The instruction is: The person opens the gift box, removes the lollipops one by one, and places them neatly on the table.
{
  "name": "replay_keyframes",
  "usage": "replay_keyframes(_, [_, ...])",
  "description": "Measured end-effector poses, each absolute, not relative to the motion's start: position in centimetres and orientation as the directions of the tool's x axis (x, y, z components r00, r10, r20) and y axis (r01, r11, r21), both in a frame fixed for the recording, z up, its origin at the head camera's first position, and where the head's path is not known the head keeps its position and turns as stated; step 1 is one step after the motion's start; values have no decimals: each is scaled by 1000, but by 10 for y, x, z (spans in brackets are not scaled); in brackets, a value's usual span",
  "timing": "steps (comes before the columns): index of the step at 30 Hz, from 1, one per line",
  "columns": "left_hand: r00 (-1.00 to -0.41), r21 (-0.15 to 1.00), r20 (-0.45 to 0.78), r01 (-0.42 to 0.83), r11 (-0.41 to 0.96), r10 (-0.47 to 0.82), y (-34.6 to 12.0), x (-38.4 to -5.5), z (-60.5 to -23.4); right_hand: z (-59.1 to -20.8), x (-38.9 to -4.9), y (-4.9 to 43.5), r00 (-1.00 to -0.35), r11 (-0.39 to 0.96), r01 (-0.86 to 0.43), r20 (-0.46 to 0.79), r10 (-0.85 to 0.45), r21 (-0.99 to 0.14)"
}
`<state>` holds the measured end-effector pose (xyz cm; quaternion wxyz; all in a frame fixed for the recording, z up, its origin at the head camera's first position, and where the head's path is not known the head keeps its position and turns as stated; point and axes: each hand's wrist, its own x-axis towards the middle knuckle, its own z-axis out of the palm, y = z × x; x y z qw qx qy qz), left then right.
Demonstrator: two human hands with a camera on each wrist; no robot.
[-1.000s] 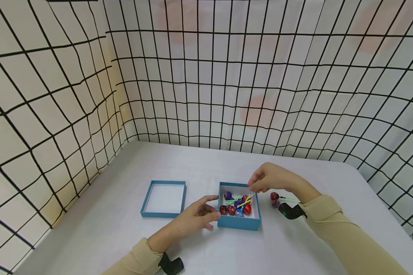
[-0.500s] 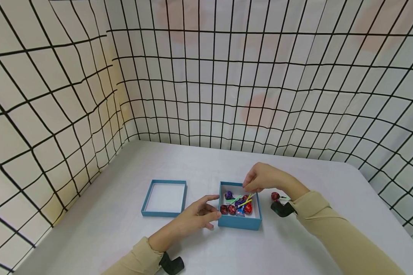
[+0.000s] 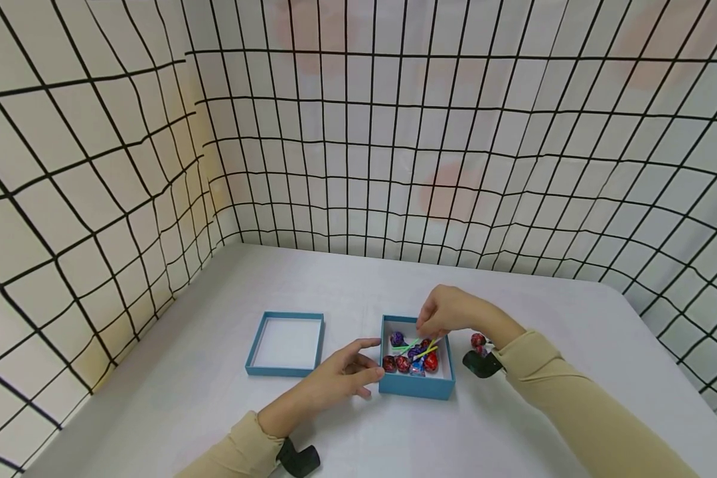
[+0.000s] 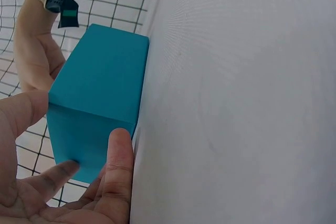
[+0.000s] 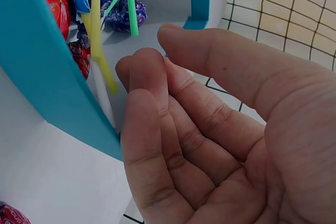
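A blue box (image 3: pixel 417 385) with a white inside holds several wrapped lollipops (image 3: pixel 403 363), their yellow, green and white sticks crossing in the middle. My left hand (image 3: pixel 343 375) rests spread fingers against the box's left side; the left wrist view has the thumb (image 4: pixel 31 109) at one corner and fingertips on the blue wall. Above the far right part of the box hovers my right hand (image 3: pixel 451 312). In the right wrist view its fingers (image 5: pixel 149 77) are loosely bent beside the sticks, thumb slightly apart, with nothing seen between them.
Left of the box lies its blue-edged lid (image 3: pixel 285 342), white inside facing up. More wrapped lollipops (image 3: pixel 478 340) lie on the white table (image 3: pixel 346 431) to the right, partly hidden by my right wrist. Black grid netting (image 3: pixel 358 146) hangs behind the table and along its sides.
My right hand has shifted left over the box, and its wrist now covers part of the lollipops on the table. My left hand stays against the box.
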<state>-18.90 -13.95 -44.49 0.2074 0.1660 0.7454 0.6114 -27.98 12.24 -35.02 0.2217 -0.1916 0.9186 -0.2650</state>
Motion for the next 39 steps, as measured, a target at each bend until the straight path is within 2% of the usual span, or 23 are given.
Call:
replay_keyframes(26, [-854, 983, -121, -33, 178, 506, -140, -190, -443, -358, -274, 110, -834, 800, -255, -295, -466, -543])
replay_keyframes(39, [-854, 984, -102, -10, 180, 511, -140, -190, -443, -363, -276, 115, -825, 742, -250, -265, -499, -622])
